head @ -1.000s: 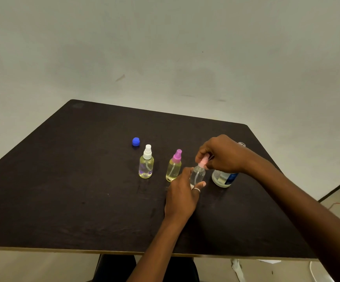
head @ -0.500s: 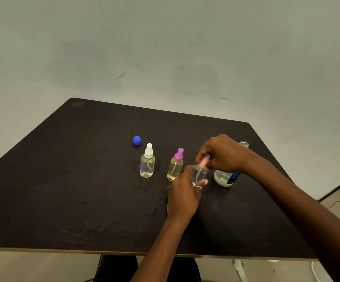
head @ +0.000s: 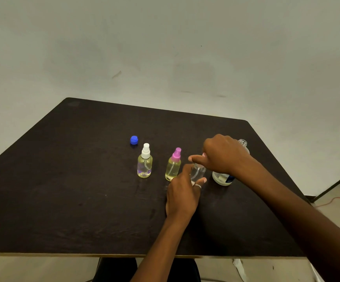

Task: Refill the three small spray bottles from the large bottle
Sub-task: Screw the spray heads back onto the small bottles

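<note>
– Clear bottle [head: 197, 172]: where does it stand?
– Upright on the dark surface [head: 63, 190], right of centre, between the two hands. The left hand [head: 182, 195] grips it low down, with digits curled against both sides of its body. A ring [head: 198, 186] shows on one of them.
– And the other hand?
– The right hand [head: 224, 154] sits over the bottle's top, fingers curled round a pale pink spray top [head: 203, 154]. Only a sliver of that top shows. The forefinger sticks out straight to the left.
– Is there anything in the bottle?
– A thin tube shows inside. How much liquid it holds, I cannot tell.
– What lies next to the hands?
– Just right of the clear bottle, partly behind the right wrist, the large bottle [head: 223, 178] stands upright. Its neck is open and it has a white and blue label low down. Just left of the left hand stands the pink bottle [head: 173, 166], holding yellowish liquid, with its pink sprayer on. I cannot tell whether the fingers touch it.
– Farther out?
– The white bottle [head: 144, 162] stands left of the pink one and apart from it, with the same yellowish liquid and a white sprayer. Behind it, a little to the left, a blue cap [head: 134, 140] lies alone on the surface.
– And beyond the far edge?
– A pale wall [head: 165, 47].
</note>
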A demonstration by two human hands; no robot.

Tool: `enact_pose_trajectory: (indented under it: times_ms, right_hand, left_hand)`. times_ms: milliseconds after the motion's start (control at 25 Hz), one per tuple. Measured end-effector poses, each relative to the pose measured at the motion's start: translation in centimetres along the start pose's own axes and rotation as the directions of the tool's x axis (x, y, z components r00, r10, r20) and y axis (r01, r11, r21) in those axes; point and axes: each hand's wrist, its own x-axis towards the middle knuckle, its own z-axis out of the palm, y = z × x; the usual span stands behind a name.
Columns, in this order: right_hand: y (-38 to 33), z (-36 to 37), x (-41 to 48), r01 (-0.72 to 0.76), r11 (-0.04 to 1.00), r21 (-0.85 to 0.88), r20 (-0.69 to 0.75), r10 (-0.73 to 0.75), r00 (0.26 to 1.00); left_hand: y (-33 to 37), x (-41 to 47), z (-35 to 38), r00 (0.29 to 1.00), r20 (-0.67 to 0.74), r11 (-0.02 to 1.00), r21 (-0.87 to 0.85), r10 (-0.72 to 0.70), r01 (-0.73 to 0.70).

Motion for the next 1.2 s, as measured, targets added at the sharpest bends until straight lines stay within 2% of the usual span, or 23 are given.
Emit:
enact_pose_trajectory:
  times_ms: [240, 440, 640, 880, 960, 1120, 1200]
  right_hand:
    - [0.4, -0.4, -0.3, -0.011, 0.995, 0.095, -0.052, 0.016, 0.999]
    - [1.5, -2.2, -0.5, 0.175, 0.945, 0.274, 0.06, -0.199, 0.978]
    - [1.7, -1.8, -0.4, 0.245, 0.926, 0.288, 0.122, -0.289, 0.95]
    - [1.8, -0.6, 0.1, 0.192, 0.947, 0.258, 0.1, -0.224, 0.97]
    - [1.7, -0.2, 0.1, 0.146, 0.97, 0.193, 0.084, -0.165, 0.983]
    - [1.0, 0.8, -0.2, 0.06, 0.998, -0.022, -0.039, -0.061, 0.997]
    - [0.5, 0.9, -0.5, 0.01, 0.998, -0.056, -0.079, -0.014, 0.997]
  left_hand:
    - [0.0, 0.0, -0.1, 1.0, 0.004, 1.0, -0.019, 0.009, -0.009]
    - [0.1, -0.1, -0.1, 1.0, -0.007, 1.0, -0.006, 0.006, -0.007]
    - [0.0, 0.0, -0.2, 1.0, 0.007, 1.0, -0.012, 0.016, -0.016]
    - [-0.1, 0.1, -0.2, 1.0, 0.011, 1.0, -0.003, 0.008, -0.008]
    - [-0.2, 0.1, -0.1, 1.0, 0.011, 1.0, -0.005, 0.002, -0.002]
    - [-0.2, 0.1, 0.0, 1.0, 0.013, 1.0, -0.003, 0.0, 0.0]
    - [-0.2, 0.0, -0.1, 1.0, 0.018, 1.0, -0.023, 0.0, 0.001]
